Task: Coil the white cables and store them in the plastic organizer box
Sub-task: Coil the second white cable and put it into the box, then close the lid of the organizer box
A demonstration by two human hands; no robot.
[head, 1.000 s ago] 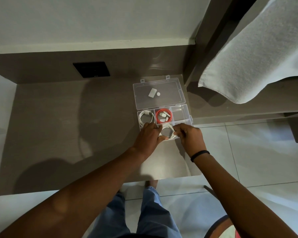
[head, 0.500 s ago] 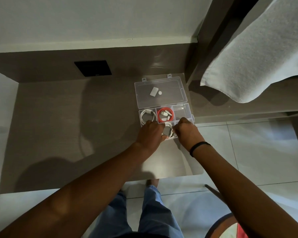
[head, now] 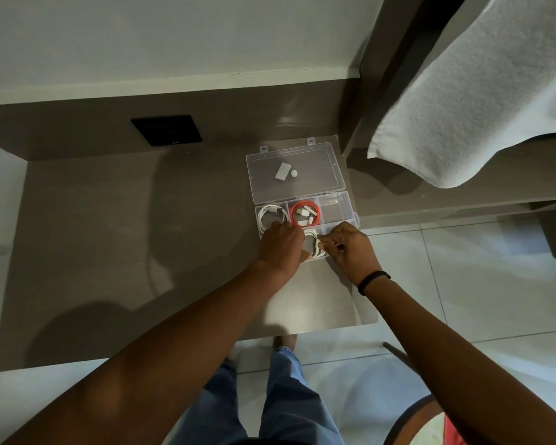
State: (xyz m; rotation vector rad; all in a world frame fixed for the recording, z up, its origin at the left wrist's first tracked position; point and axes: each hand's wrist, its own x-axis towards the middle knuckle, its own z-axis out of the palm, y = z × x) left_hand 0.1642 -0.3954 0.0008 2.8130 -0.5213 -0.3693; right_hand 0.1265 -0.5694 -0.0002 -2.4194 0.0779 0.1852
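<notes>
Bare desk (head: 116, 239) left of organizer box (head: 345, 203)

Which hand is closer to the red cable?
Left. The left hand sits just below the red cable, nearly touching its compartment; the right hand is farther right.

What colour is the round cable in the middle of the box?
Red, nearly orange. The coiled cable shows best in the head view, in the box's middle back compartment.

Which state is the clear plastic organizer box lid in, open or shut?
Open. The clear plastic organizer box has its transparent lid folded back flat on the grey desk, compartments exposed.
</notes>
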